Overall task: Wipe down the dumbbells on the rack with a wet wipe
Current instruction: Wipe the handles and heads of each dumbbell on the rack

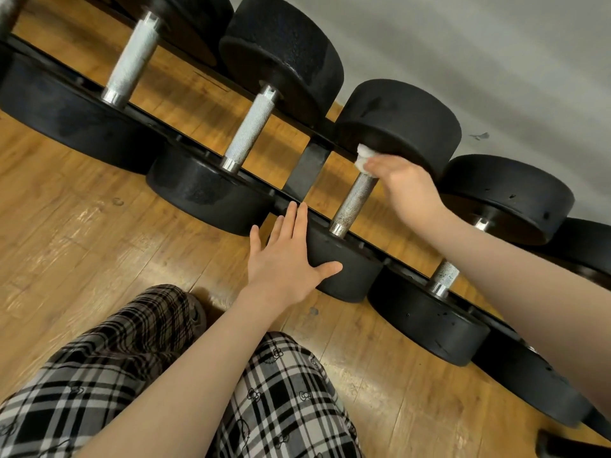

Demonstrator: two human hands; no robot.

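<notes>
Right hand: our right hand [408, 185] bunches the wet wipe [363, 157] at the far end of the handle [355, 201]
Left hand: our left hand [287, 256] lies flat on the near head [347, 269]; fingers straight
Dumbbell: on the rack [307, 170]; likely heavy, stiff; wipe soft, limp
Room: neighbouring heads close beside; clear floor [82, 226] behind

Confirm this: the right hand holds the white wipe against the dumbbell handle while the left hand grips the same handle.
Not quite. The head view shows the left hand flat and open against the dumbbell's near weight, not the handle. The right hand does hold the wipe there.
</notes>
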